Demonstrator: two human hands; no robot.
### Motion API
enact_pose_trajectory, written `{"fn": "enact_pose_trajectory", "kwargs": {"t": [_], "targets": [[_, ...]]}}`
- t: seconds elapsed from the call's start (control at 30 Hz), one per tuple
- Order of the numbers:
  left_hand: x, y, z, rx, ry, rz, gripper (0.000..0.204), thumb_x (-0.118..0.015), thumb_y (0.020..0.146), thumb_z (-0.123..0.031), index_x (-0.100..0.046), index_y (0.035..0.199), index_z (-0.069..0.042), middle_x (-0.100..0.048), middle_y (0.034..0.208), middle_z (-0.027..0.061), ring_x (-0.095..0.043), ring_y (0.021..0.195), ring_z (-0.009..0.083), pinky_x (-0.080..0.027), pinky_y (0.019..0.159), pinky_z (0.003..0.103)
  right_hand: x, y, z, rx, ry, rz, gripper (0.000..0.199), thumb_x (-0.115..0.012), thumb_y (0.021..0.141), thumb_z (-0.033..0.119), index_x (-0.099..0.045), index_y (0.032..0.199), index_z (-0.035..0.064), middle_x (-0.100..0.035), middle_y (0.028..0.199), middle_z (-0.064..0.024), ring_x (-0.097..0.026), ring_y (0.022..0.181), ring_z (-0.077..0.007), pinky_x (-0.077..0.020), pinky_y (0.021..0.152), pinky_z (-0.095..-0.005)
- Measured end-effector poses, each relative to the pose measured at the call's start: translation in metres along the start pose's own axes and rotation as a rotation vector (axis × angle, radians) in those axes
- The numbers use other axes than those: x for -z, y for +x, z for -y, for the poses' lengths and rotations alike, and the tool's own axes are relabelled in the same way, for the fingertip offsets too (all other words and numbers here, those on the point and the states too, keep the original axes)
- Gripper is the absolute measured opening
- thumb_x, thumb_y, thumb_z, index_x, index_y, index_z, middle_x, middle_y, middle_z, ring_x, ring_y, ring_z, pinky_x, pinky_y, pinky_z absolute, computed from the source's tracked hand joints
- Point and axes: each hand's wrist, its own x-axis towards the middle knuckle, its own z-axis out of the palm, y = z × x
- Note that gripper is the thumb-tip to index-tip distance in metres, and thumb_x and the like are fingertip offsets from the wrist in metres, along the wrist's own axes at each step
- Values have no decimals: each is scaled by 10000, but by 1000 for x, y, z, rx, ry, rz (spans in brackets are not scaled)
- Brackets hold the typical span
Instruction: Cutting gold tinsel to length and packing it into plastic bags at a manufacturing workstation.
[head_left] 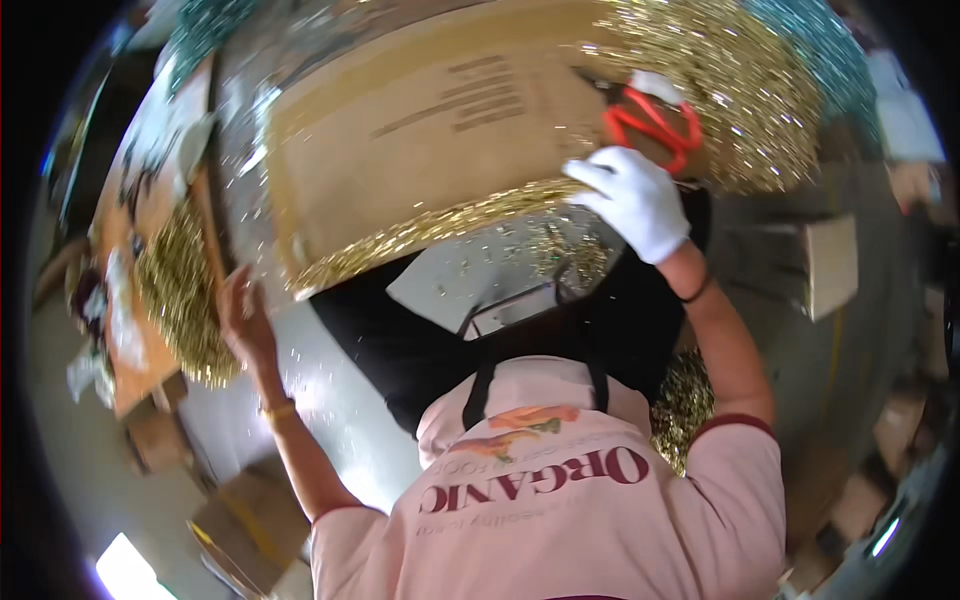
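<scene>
A strand of gold tinsel garland [440, 222] lies along the near edge of a cardboard box [420, 120] in front of me. My right hand [635, 200], in a white glove, has its fingers closed at the right end of that strand. My left hand [246, 318] is bare, with fingers stretched out and nothing visible in it. It is off the box's near left corner, beside a hanging bundle of gold tinsel [185, 290]. Red-handled scissors [655, 125] lie on the box just beyond my right hand; their blades are partly hidden.
A large heap of gold tinsel [735, 85] covers the box's far right, with teal tinsel [820, 50] behind it. To the left stands a wooden table [140, 385]. Tinsel scraps [570, 250] litter the floor between my legs. Cardboard boxes [250, 515] stand at lower left.
</scene>
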Motion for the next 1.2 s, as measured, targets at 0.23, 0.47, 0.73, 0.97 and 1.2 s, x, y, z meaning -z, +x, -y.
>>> {"fn": "enact_pose_trajectory", "kwargs": {"t": [0.23,0.47,0.73,0.97,1.2], "targets": [[-92,6,-258,-820,-438,239,260,-673,678,-64,-617,931,-49,-585,1047,85,-546,995,253,-404,840,366,5,-9,-6,-23,-45,-29,287,-713,658,203,-633,924,131,-551,812,-1,-567,734,-178,-473,624,-298],[-161,-6,-263,-747,-435,223,188,-670,706,-75,-623,887,-74,-595,941,25,-555,866,197,-426,749,327,3,-10,-5,-81,17,-28,310,-712,655,177,-635,954,143,-548,814,-7,-568,745,-185,-471,634,-300],[-162,-2,-265,-727,-449,269,178,-664,712,-28,-639,884,-63,-623,903,29,-565,815,213,-439,717,312,17,-17,-5,-309,100,-296,340,-723,693,172,-627,1011,96,-612,925,-62,-599,821,-246,-484,725,-325],[-161,2,-265,-714,-482,311,184,-662,710,-39,-634,889,-76,-617,900,24,-553,813,208,-430,721,316,3,-17,-11,64,99,-198,286,-718,646,138,-649,924,138,-596,875,-6,-585,783,-211,-449,677,-329],[-161,1,-264,-694,-470,313,206,-651,731,-20,-636,929,-71,-623,896,41,-561,789,219,-443,719,315,0,-12,-15,-25,70,-109,165,-660,710,198,-651,871,162,-568,796,23,-568,726,-177,-463,632,-303]]}}
